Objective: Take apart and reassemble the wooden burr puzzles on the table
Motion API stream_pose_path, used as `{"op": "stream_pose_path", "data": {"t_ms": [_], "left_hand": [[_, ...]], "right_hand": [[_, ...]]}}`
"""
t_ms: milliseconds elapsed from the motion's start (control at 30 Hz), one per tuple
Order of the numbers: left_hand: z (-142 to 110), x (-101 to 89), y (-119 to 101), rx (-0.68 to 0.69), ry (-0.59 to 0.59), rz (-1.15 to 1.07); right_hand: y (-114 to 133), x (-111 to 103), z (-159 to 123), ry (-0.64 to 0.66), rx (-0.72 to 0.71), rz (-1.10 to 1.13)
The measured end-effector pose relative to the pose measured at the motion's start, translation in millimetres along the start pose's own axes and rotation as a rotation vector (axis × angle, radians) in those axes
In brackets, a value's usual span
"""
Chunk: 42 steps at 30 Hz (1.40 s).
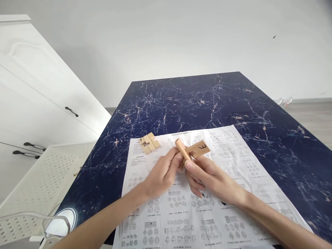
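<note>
Both my hands meet over a printed instruction sheet [233,180] on a dark blue marble-patterned table [197,100]. My left hand [162,174] and my right hand [207,174] pinch a pair of crossed wooden puzzle pieces [193,149]. One is a slim bar that tilts up to the left. The other is a flat notched block with a handwritten 3 on it, which points right. A small cluster of several wooden puzzle blocks [149,143] lies on the sheet's far left corner, apart from my hands.
A white cabinet [38,103] with dark handles stands at the left. In front of it is a white perforated rack [38,183]. A white wall rises behind the table. The floor [313,117] shows at the right.
</note>
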<state>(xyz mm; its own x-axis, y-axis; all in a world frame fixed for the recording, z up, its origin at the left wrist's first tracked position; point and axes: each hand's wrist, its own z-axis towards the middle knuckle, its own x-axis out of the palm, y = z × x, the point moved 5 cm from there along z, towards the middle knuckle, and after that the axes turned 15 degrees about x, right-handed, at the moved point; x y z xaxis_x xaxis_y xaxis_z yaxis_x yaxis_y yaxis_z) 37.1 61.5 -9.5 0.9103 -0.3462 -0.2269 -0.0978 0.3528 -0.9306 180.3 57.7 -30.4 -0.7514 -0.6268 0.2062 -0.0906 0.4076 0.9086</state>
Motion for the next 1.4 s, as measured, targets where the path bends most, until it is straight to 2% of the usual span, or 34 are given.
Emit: {"op": "stream_pose_path", "data": {"t_ms": [67,133,233,333,433,533,600,833,967,1067,1200,1400], "left_hand": [[1.4,-0.1,-0.8,-0.011,-0.024,-0.035],[3.0,-2.9,-0.6,-0.021,-0.072,-0.076],[4.7,-10.6,2.1,-0.054,-0.162,-0.140],[4.9,-16.3,4.5,-0.079,-0.218,-0.168],[3.8,-16.7,4.5,-0.094,-0.238,-0.167],[3.0,-13.8,3.4,-0.097,-0.231,-0.182],[3.2,-12.5,2.7,-0.088,-0.222,-0.197],[5.1,-14.0,0.7,-0.082,-0.184,-0.245],[6.1,-16.9,2.5,-0.091,-0.219,-0.293],[7.5,-19.5,5.8,-0.100,-0.247,-0.306],[8.0,-23.0,8.5,-0.120,-0.261,-0.250],[7.4,-23.5,7.6,-0.130,-0.262,-0.176]], "right_hand": [[2.6,-0.6,-1.2,0.007,-0.009,-0.019],[7.9,-5.6,-3.1,-0.064,-0.037,-0.069],[17.5,-25.0,-7.2,-0.382,-0.105,-0.209],[21.4,-42.3,-10.5,-0.697,-0.137,-0.448],[20.0,-43.9,-8.0,-0.805,-0.159,-0.748],[17.2,-34.2,-3.3,-0.743,-0.190,-0.956],[16.1,-29.2,-1.6,-0.699,-0.196,-1.009],[14.3,-34.0,-1.9,-0.616,-0.186,-0.871],[15.0,-42.4,-2.5,-0.610,-0.115,-0.628],[14.5,-50.7,-3.8,-0.582,-0.014,-0.313],[19.5,-54.2,-5.4,-0.412,-0.035,0.080],[19.5,-45.3,-3.0,-0.132,-0.033,0.441]]}}
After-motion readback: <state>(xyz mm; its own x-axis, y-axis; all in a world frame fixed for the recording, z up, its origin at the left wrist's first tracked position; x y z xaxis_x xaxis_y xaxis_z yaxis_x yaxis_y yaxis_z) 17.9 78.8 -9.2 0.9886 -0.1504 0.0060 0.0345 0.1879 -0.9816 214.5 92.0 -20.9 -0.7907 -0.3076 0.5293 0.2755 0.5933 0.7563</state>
